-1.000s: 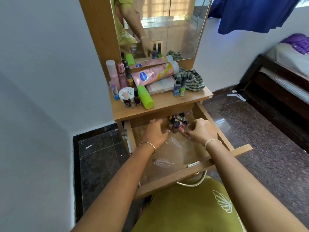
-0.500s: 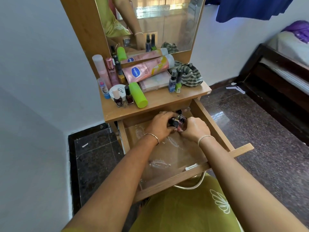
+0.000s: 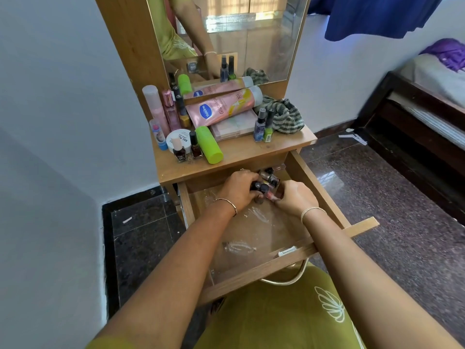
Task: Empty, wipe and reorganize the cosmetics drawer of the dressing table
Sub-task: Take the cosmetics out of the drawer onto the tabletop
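Both hands, left hand [image 3: 240, 191] and right hand [image 3: 294, 197], have fingers curled around a cluster of small dark-capped nail polish bottles [image 3: 264, 187] at the back of the open wooden drawer [image 3: 324, 197] (probably scooping them together so they lift out at once).

A single wide-angle camera sits on the person's head, looking forward and steeply down along both bare forearms. It faces a light wooden dressing table [image 3: 234, 157] set against a white wall, close enough that the pulled-out wooden drawer [image 3: 324, 187] fills the centre and the person's olive-green lap cuts the bottom edge. The upright rectangular mirror [image 3: 251, 39] runs off the top. Straight edges bow towards the borders. A dark wooden bed frame [image 3: 412, 127] shows at the right margin.
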Demonstrator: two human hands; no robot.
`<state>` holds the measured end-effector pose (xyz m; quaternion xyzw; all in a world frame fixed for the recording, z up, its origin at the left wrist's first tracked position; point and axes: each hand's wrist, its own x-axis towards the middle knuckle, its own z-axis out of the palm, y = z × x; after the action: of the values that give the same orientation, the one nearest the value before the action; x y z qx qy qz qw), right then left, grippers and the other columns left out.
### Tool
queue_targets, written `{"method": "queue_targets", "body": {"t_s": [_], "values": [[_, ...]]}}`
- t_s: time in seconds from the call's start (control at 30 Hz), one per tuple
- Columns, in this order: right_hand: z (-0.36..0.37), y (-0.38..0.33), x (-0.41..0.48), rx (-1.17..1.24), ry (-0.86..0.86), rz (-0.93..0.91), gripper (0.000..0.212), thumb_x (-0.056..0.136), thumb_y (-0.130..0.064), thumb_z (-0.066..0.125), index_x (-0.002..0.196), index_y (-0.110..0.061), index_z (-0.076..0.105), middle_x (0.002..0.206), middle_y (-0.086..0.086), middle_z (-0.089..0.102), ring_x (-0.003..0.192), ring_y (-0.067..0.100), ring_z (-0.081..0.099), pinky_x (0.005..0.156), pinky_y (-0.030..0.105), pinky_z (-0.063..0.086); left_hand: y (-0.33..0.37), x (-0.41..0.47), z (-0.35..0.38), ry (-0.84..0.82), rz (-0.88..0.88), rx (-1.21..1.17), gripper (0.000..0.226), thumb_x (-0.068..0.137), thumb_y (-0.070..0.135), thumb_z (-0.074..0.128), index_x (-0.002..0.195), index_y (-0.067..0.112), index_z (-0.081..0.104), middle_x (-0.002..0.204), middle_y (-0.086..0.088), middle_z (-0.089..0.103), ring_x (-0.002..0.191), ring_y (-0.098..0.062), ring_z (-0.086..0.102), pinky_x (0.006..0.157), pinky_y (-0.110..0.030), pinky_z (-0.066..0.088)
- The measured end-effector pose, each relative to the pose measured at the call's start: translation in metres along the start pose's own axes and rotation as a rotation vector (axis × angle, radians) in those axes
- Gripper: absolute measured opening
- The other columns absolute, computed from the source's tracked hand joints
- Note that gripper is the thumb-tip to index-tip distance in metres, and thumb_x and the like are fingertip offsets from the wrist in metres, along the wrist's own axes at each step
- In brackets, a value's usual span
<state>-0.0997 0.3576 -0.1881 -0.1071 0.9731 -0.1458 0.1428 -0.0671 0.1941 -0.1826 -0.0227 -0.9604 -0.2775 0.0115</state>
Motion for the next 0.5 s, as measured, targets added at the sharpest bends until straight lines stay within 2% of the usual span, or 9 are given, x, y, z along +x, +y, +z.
{"method": "queue_targets", "body": {"t_s": [0.1,0.2,0.3,0.43,0.5], "values": [[-0.001,-0.001,-0.003,0.014,0.02,-0.022,0.036,0.081,-0.049,0.065,0.089,-0.015,0.06,0.097,0.012,0.067,0.091,0.033,0.063,0.071,0.036,0.052,0.0,-0.001,0.002,0.008,-0.004,-0.012,0.035,0.074,0.019,0.076,0.107,0.014,0.068,0.105,-0.01,0.065,0.101,-0.025,0.057,0.085,-0.026,0.037],[-0.003,-0.004,-0.008,0.089,0.113,-0.129,0.039,0.074,-0.043,0.071,0.1,-0.015,0.065,0.101,0.009,0.068,0.097,0.029,0.062,0.079,0.038,0.052,-0.001,-0.002,0.005,0.018,-0.019,-0.04,0.033,0.072,0.018,0.078,0.104,0.014,0.069,0.101,-0.01,0.065,0.098,-0.026,0.058,0.083,-0.027,0.037],[-0.003,-0.011,-0.009,0.148,0.156,-0.209,0.037,0.073,-0.036,0.074,0.105,-0.019,0.066,0.103,0.005,0.068,0.098,0.025,0.061,0.081,0.034,0.051,-0.003,-0.005,0.006,0.051,-0.057,-0.078,0.031,0.071,0.016,0.078,0.101,0.015,0.071,0.098,-0.008,0.069,0.094,-0.024,0.061,0.077,-0.023,0.038],[-0.001,-0.016,-0.013,0.161,0.118,-0.265,0.041,0.077,-0.027,0.075,0.115,-0.016,0.064,0.109,0.006,0.068,0.102,0.024,0.061,0.084,0.032,0.049,-0.005,-0.018,0.006,0.139,-0.115,-0.181,0.034,0.069,0.015,0.08,0.102,0.016,0.072,0.098,-0.005,0.072,0.091,-0.02,0.065,0.07,-0.01,0.035],[-0.003,-0.019,-0.018,0.179,0.097,-0.28,0.04,0.079,-0.029,0.075,0.114,-0.015,0.063,0.109,0.005,0.067,0.1,0.023,0.061,0.083,0.03,0.049,-0.006,-0.03,0.003,0.191,-0.136,-0.238,0.031,0.069,0.017,0.081,0.098,0.019,0.071,0.095,0.0,0.072,0.085,-0.013,0.066,0.074,-0.014,0.044]]}}
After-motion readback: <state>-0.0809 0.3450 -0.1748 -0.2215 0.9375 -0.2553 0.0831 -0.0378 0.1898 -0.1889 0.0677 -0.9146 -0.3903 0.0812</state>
